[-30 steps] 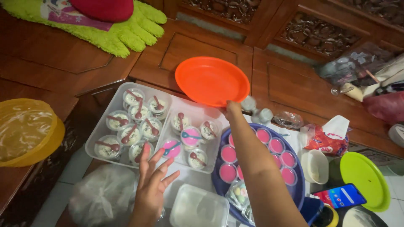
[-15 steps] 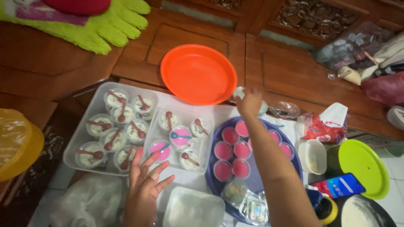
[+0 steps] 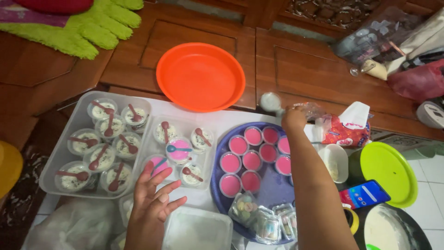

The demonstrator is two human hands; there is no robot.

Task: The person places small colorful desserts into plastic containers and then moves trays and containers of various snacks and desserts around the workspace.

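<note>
My left hand [image 3: 155, 196] rests fingers spread on a lidded cup of pink pudding [image 3: 157, 165] at the near edge of a clear tray [image 3: 148, 148] that holds several cups with small spoons. My right hand [image 3: 293, 118] reaches far over a dark blue round tray [image 3: 273, 190] of several pink pudding cups [image 3: 252, 160]. Its fingers are closed near a small clear lid [image 3: 271, 101] and a crinkled plastic bag [image 3: 312, 110]; whether it grips either is unclear.
An orange plate [image 3: 200, 76] lies on the wooden floor beyond. A second clear tray [image 3: 60, 162] of white cups sits left. Right: a tissue pack [image 3: 346, 127], white tub [image 3: 336, 162], green lid [image 3: 385, 173], phone [image 3: 364, 194]. A clear box [image 3: 197, 229] is near.
My right hand has moved right from the orange plate's edge to the lid and bag by the tissue pack. My left hand has stayed on the pink cup.
</note>
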